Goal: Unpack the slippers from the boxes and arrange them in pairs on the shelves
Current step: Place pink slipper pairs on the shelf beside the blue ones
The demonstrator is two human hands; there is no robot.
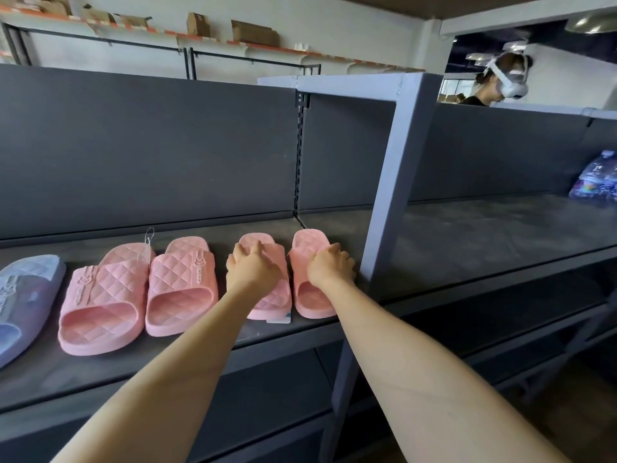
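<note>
- Curling over the strap, the left hand point(253, 267) is gripping one pink slipper point(272, 299), hiding its upper.
- The right hand point(330, 265) is clasping the neighbouring pink slipper point(314, 302); both are sitting paired on the shelf point(334, 218).
- A blue slipper point(26, 295) is running off frame at left.

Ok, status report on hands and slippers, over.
Left hand grips left pink slipper, right hand grips right pink slipper. Both flat on shelf, side by side. Shelf post close on right.
</note>
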